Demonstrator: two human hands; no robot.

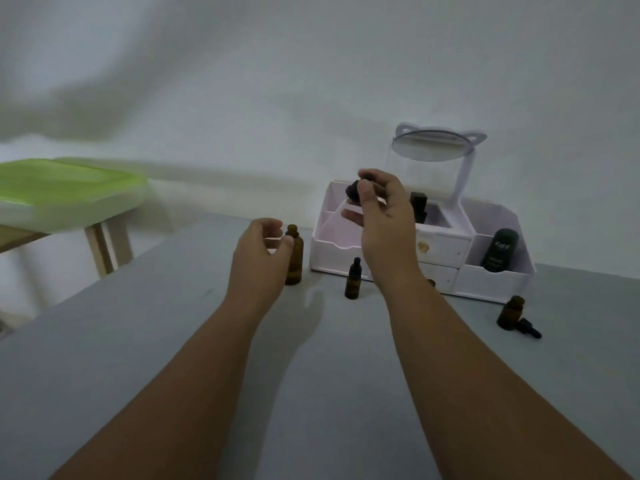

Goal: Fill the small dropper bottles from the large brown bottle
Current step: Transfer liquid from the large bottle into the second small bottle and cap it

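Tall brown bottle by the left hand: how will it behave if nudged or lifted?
Probably tippy: the tall brown bottle is narrow and stands upright on the grey table. Its neck is uncapped, so a tip could spill. Smooth sides look slippery; the left hand likely needs a full wrap.

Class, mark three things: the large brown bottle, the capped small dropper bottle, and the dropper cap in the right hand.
large brown bottle (296, 263): head view, on its body.
capped small dropper bottle (352, 288): head view, on its body.
dropper cap (353, 190): head view, on its black bulb.

Forearms reach forward; left hand (263, 251) curls loosely, right hand (381, 216), raised higher, pinches a dropper cap (353, 192).
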